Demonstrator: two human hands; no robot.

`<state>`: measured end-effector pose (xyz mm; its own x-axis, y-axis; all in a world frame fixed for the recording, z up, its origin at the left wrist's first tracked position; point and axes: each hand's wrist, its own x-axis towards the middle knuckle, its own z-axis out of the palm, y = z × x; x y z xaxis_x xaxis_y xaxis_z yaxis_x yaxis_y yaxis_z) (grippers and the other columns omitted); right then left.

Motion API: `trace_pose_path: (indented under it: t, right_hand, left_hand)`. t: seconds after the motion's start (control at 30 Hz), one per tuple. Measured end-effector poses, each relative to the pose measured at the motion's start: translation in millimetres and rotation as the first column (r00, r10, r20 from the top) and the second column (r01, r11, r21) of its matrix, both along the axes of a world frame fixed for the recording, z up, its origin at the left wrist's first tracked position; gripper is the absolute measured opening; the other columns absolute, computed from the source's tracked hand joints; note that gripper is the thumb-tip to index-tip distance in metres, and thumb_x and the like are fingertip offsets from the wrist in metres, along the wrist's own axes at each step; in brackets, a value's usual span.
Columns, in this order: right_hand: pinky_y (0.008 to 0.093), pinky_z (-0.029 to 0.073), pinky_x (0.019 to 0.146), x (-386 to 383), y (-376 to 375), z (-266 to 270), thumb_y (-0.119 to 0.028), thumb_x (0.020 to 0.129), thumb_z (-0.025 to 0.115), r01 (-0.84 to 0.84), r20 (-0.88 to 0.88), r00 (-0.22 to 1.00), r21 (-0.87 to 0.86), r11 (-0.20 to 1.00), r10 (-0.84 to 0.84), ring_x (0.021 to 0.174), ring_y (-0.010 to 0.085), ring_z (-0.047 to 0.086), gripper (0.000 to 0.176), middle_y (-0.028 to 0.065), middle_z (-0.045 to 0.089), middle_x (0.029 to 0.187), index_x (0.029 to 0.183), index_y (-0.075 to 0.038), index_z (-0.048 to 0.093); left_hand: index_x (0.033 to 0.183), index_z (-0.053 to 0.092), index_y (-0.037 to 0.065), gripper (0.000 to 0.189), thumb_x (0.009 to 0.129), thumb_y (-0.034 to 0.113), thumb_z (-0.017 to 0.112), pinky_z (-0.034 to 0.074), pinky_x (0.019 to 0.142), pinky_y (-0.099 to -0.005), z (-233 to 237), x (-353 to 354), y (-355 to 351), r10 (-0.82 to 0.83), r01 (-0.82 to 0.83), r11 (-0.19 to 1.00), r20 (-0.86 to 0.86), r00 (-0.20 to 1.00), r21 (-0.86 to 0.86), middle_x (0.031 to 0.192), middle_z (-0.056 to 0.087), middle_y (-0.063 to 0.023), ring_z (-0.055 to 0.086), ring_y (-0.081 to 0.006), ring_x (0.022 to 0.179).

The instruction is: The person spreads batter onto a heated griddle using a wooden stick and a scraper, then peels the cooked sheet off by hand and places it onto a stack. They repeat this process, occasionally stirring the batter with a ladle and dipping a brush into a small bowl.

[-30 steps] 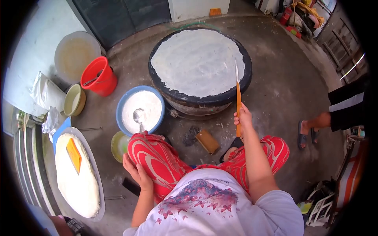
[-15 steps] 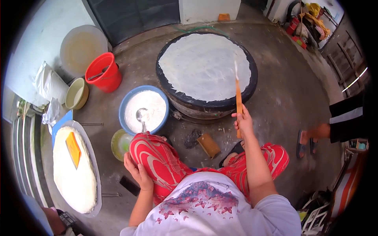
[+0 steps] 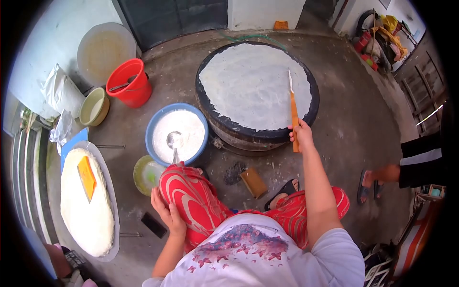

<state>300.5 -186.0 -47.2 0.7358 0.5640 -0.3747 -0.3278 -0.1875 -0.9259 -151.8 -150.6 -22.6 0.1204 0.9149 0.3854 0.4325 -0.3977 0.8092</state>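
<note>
Right hand pushed forward, clenched round the orange-handled spatula, so its blade sat further over the batter sheet on the round griddle; left hand stayed open on the knee

Spatula in right hand is showing orange handle; griddle beyond is showing black rim, white sheet; basin left of that hand, blue rim.
</note>
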Motion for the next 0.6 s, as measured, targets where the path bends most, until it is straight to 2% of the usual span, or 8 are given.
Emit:
trace_pose_path:
  t: [0.23, 0.3, 0.4, 0.47, 0.5, 0.53, 0.57, 0.6]
  right_hand:
    - [0.0240, 0.041, 0.043, 36, 33, -5, -0.003, 0.087, 0.034, -0.012, 0.096, 0.995, -0.151, 0.989, 0.026, 0.054, 0.0118, 0.046, 0.042, 0.0089, 0.055, 0.083, 0.128, -0.006, 0.036]
    - [0.0241, 0.040, 0.043, 44, 43, -4, -0.004, 0.087, 0.033, -0.001, 0.117, 0.993, -0.184, 0.983, 0.023, 0.054, 0.0120, 0.046, 0.042, 0.0087, 0.055, 0.081, 0.129, -0.007, 0.036]
    - [0.0244, 0.039, 0.039, 54, 55, -1, -0.005, 0.085, 0.029, 0.042, 0.173, 0.985, -0.215, 0.976, -0.004, 0.050, 0.0111, 0.044, 0.043, 0.0093, 0.055, 0.078, 0.126, -0.005, 0.040]
    - [0.0311, 0.046, 0.051, 62, 61, 0, -0.014, 0.090, 0.030, -0.037, 0.216, 0.968, -0.368, 0.929, 0.124, 0.060, 0.0196, 0.054, 0.037, 0.0131, 0.058, 0.085, 0.124, -0.010, 0.044]
    - [0.0311, 0.046, 0.051, 69, 66, -7, -0.014, 0.090, 0.030, -0.036, 0.214, 0.969, -0.368, 0.929, 0.122, 0.060, 0.0196, 0.054, 0.037, 0.0131, 0.058, 0.085, 0.124, -0.010, 0.044]
    - [0.0354, 0.047, 0.060, 74, 73, -18, -0.018, 0.090, 0.032, 0.061, 0.472, 0.842, -0.567, 0.821, 0.263, 0.070, 0.0258, 0.057, 0.036, 0.0163, 0.059, 0.092, 0.122, -0.009, 0.047]
    - [0.0397, 0.047, 0.070, 80, 76, -30, -0.022, 0.091, 0.034, 0.219, 0.634, 0.634, -0.696, 0.684, 0.443, 0.081, 0.0320, 0.060, 0.035, 0.0195, 0.059, 0.100, 0.119, -0.009, 0.049]
    - [0.0397, 0.047, 0.070, 75, 77, -25, -0.022, 0.091, 0.034, 0.217, 0.631, 0.637, -0.697, 0.683, 0.442, 0.081, 0.0320, 0.060, 0.035, 0.0195, 0.059, 0.100, 0.119, -0.009, 0.049]
  left_hand:
    - [0.132, 0.027, -0.003, 0.056, 0.088, 0.031, 0.037, 0.018, 0.103, -0.0380, 1, 2, 0, 0.029, -0.029, 1.000, -0.033, 0.999, 0.005, 0.133, 0.028, -0.0193, 0.028, -0.0295, 0.124]
    - [0.131, 0.028, -0.004, 0.054, 0.088, 0.027, 0.038, 0.018, 0.103, -0.0393, 2, 3, 0, 0.008, -0.008, 1.000, -0.038, 0.999, 0.015, 0.134, 0.026, -0.0220, 0.025, -0.0329, 0.125]
    - [0.130, 0.028, -0.005, 0.054, 0.088, 0.028, 0.038, 0.018, 0.103, -0.0395, 5, 5, 0, 0.009, -0.008, 1.000, -0.044, 0.999, 0.011, 0.134, 0.026, -0.0224, 0.026, -0.0333, 0.125]
    - [0.130, 0.028, -0.005, 0.054, 0.088, 0.028, 0.038, 0.018, 0.103, -0.0397, 5, 6, -1, 0.011, -0.010, 1.000, -0.046, 0.999, 0.007, 0.134, 0.027, -0.0224, 0.026, -0.0333, 0.125]
    - [0.130, 0.029, -0.005, 0.054, 0.088, 0.029, 0.038, 0.018, 0.103, -0.0398, 5, 7, 0, 0.014, -0.014, 1.000, -0.046, 0.999, 0.004, 0.134, 0.027, -0.0225, 0.027, -0.0334, 0.125]
    - [0.130, 0.029, -0.005, 0.054, 0.088, 0.029, 0.038, 0.018, 0.103, -0.0398, 6, 7, 0, 0.012, -0.012, 1.000, -0.048, 0.999, 0.005, 0.134, 0.027, -0.0225, 0.027, -0.0334, 0.125]
    - [0.130, 0.029, -0.005, 0.054, 0.089, 0.029, 0.038, 0.019, 0.103, -0.0400, 7, 8, 0, 0.014, -0.013, 1.000, -0.070, 0.997, 0.012, 0.134, 0.027, -0.0226, 0.027, -0.0334, 0.125]
    - [0.130, 0.029, -0.005, 0.054, 0.089, 0.029, 0.038, 0.019, 0.103, -0.0402, 8, 8, 0, 0.015, -0.013, 1.000, -0.092, 0.996, 0.018, 0.133, 0.028, -0.0228, 0.027, -0.0335, 0.125]
